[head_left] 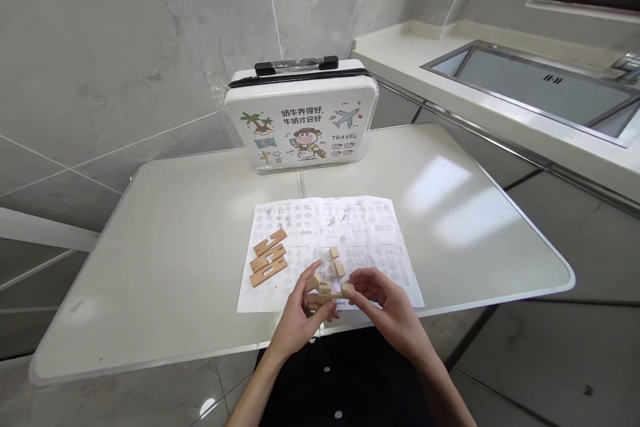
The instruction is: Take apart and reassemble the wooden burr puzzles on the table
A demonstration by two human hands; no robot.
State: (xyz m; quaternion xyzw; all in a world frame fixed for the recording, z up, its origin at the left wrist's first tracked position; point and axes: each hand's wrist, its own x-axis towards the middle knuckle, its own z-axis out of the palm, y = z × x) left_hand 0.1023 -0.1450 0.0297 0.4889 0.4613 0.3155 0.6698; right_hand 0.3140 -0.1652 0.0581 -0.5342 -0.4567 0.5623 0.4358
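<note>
Near the table's front edge, my left hand [301, 315] is closed around several notched wooden puzzle pieces [325, 288] fitted or held together. My right hand [381, 300] pinches the right end of a wooden piece [347, 287] that meets the cluster; whether they are joined I cannot tell. Just beyond my fingers, another notched wooden piece [338, 263] rests on the printed sheet [400, 227]. To the left lie three flat wooden pieces [269, 271] with cut-outs and number marks, side by side at a slant. My fingers hide part of the cluster.
A white cartoon-printed case [305, 97] in clear plastic stands upright at the back of the white folding table [165, 247]. A grey tiled wall is behind it. To the right runs a counter [390, 50] with a sink [530, 80].
</note>
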